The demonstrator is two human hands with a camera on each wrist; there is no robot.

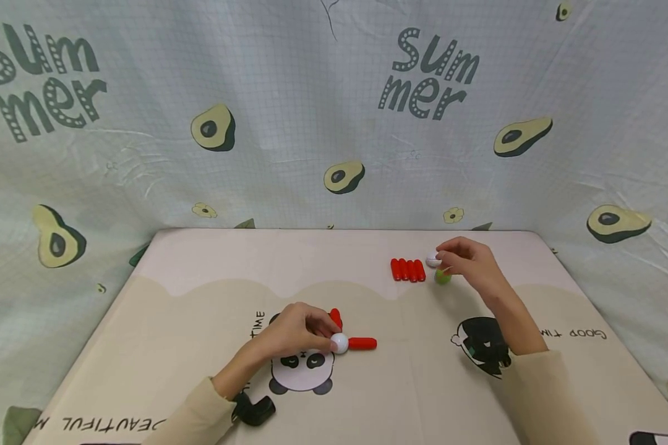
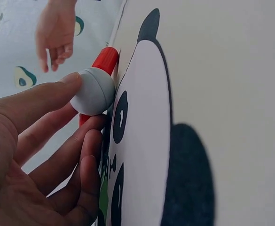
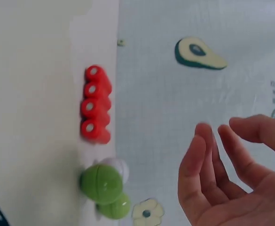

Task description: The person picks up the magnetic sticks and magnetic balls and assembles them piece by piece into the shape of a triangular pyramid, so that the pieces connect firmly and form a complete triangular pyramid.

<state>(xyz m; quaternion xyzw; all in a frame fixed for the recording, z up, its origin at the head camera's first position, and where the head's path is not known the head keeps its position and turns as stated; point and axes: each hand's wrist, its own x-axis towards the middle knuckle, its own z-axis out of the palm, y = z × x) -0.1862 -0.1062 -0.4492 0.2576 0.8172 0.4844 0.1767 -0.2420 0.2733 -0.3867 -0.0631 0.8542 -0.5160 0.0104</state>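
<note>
My left hand (image 1: 297, 334) pinches a white ball (image 1: 340, 343) between thumb and fingers, low over the panda print. One red rod (image 1: 363, 343) points right from the ball, and a second red rod (image 1: 336, 318) shows behind it, partly hidden by the fingers. My right hand (image 3: 240, 169) hovers at the back right with loosely bent fingers and nothing between them. Below it are a green ball (image 3: 102, 183), another green ball (image 3: 114, 206) and a white ball (image 1: 433, 259). Several red rods (image 1: 408, 270) lie side by side just left of these balls.
The table (image 1: 401, 383) has a printed cover with a panda (image 1: 302, 371) and a black cat figure (image 1: 481, 346). A hanging cloth (image 1: 289, 74) with avocado prints stands behind its far edge. A black curved object (image 1: 256, 410) shows by my left sleeve.
</note>
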